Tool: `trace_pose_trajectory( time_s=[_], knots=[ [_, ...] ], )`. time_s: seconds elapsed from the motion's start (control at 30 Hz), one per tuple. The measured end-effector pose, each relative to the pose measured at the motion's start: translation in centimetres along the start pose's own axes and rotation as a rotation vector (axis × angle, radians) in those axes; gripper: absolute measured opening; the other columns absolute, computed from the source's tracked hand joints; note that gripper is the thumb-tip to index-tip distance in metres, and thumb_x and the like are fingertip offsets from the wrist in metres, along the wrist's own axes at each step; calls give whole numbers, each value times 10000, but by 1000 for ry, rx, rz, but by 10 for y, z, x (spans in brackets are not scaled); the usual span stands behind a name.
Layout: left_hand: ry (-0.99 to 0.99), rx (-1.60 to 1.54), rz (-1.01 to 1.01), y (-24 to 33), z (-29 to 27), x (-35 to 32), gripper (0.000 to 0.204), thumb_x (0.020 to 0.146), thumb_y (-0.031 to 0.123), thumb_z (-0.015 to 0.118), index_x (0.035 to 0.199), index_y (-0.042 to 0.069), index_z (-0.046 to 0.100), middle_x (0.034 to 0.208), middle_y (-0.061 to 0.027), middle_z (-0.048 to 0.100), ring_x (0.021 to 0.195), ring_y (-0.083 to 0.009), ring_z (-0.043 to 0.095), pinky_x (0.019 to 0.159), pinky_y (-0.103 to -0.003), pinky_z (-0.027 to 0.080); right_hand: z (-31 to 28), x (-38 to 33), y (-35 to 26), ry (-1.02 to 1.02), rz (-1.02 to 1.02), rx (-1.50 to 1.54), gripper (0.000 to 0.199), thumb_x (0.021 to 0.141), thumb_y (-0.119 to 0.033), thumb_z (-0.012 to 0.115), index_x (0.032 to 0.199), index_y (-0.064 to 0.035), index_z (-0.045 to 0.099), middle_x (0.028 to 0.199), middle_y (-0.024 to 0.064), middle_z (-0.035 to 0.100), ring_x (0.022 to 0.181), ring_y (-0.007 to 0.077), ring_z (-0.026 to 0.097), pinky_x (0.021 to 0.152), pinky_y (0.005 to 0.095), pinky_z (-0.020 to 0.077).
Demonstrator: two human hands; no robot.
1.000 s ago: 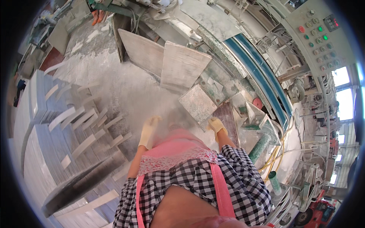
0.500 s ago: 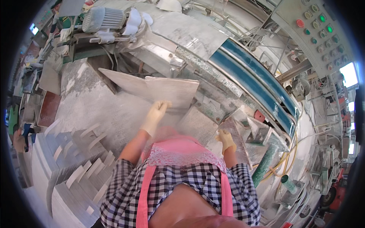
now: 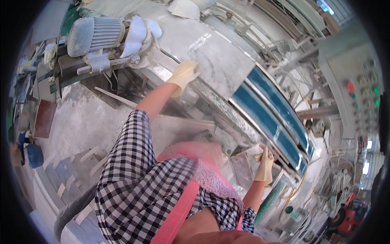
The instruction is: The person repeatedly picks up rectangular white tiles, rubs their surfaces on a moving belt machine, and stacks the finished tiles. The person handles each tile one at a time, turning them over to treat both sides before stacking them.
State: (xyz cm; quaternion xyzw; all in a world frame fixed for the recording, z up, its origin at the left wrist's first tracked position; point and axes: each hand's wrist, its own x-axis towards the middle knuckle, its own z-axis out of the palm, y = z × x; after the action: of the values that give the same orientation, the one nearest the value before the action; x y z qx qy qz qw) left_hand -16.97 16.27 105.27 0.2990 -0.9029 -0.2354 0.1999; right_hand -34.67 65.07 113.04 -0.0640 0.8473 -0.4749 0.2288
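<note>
A large grey-white stone slab [image 3: 215, 49] lies on the conveyor machine, just before its blue belts [image 3: 276, 110]. My left hand [image 3: 185, 75], in a cream glove, reaches far out and grips the slab's near edge, fingers on top of it. My right hand [image 3: 265, 164], also gloved, is low on the right beside the machine's metal frame [image 3: 227, 122], fingers upright, thumb out, holding nothing. A smaller stone piece [image 3: 243, 171] leans just left of that hand. My checked shirt and pink apron fill the lower middle.
A dusty electric motor [image 3: 95, 36] sits at the upper left of the machine. Stacked stone strips [image 3: 65, 179] stand on the floor at lower left. A control panel [image 3: 357, 93] with coloured buttons is at the right. A green bottle [image 3: 294, 213] and hoses lie at lower right.
My view swung up toward the machine. The slab that I carried in both hands now lies on the conveyor. My left arm has stretched out after it; my right hand has come off.
</note>
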Motion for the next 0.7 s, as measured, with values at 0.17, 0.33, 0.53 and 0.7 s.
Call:
trace_pose_trajectory(
  time_s=[0.17, 0.33, 0.53, 0.7],
  knots=[
    [-259, 435, 26, -55, -27, 68, 478, 696, 208, 780, 1119, 33, 642, 1077, -215, 671, 1055, -387, 635, 907, -481, 521, 91, 99, -80, -246, -33, -34, 393, 987, -271, 587, 1228, 37, 620, 974, 156, 732, 795, 147, 668, 774, 266, 529],
    [-478, 461, -34, -84, -11, 103, 551, 540, 281, 874, 989, 19, 692, 963, -162, 699, 995, -355, 667, 880, -454, 536, 164, 189, -84, -206, -331, -286, 515, 967, -246, 639, 1348, 84, 536, 1290, 233, 624, 1171, 288, 629, 975, 367, 510],
    [-336, 418, -54, -83, 15, 99, 391, 563, 275, 802, 853, 32, 704, 869, -115, 677, 888, -326, 652, 776, -445, 515, 226, 197, -81, -9, -530, -796, 602, 939, -357, 626, 1371, 51, 532, 1311, 262, 607, 1230, 410, 569, 1058, 455, 443],
    [-330, 609, 83, -85, 35, 103, 279, 490, 263, 744, 723, 112, 715, 751, -91, 645, 801, -283, 640, 702, -501, 494, 242, 165, -79, 174, -633, -816, 590, 995, -378, 543, 1404, 46, 501, 1415, 271, 514, 1274, 412, 497, 1084, 468, 400]
  ],
)
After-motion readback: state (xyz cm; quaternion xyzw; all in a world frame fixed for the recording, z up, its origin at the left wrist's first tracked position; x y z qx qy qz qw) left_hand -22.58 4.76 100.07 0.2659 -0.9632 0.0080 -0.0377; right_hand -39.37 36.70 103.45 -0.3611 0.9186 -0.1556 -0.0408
